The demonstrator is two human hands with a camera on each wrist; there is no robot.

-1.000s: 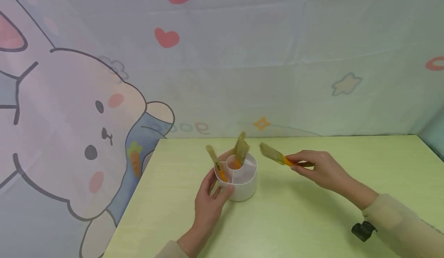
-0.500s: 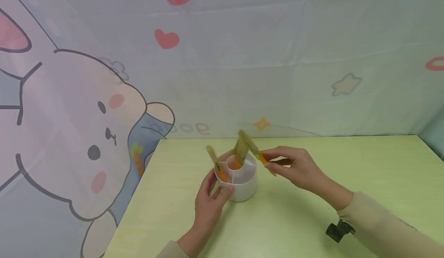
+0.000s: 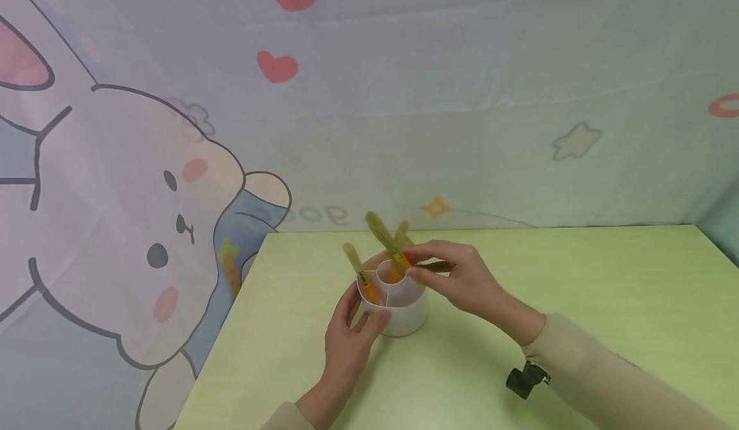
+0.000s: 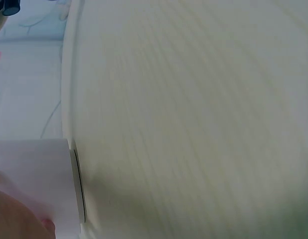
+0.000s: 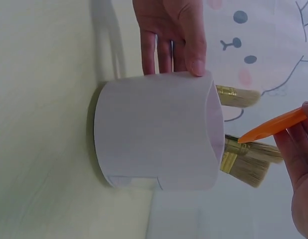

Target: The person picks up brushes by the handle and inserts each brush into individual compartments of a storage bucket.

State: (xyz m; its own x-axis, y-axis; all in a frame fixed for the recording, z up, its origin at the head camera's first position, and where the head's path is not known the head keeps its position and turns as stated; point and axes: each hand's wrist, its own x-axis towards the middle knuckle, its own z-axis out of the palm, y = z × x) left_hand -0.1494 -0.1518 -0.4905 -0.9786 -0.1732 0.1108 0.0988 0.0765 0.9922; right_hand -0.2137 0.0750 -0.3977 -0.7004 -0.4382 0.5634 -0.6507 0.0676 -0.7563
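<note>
A round white divided holder (image 3: 404, 319) stands on the table. My left hand (image 3: 349, 345) grips its left side, thumb on the front wall near the rim; part of that hand (image 4: 17, 219) also appears in the left wrist view. Over the holder's right side, my right hand (image 3: 458, 276) pinches a paintbrush (image 3: 381, 232) by its orange handle (image 5: 273, 127), bristles up and tilted left. The handle's lower tip points down at the holder's opening. A smaller paintbrush (image 3: 353, 260) leans in the left compartment. Further brushes (image 5: 248, 174) stand at the back, partly hidden by the held brush.
The pale yellow-green table (image 3: 577, 301) extends to the right of the holder. Behind its far edge hangs a printed cloth (image 3: 462, 128) with a rabbit drawing. A small black device (image 3: 526, 378) hangs beneath the right sleeve.
My right hand has moved left with the paintbrush, from beside the holder to over it, and the brush has turned more upright. The left hand and holder have stayed in place.
</note>
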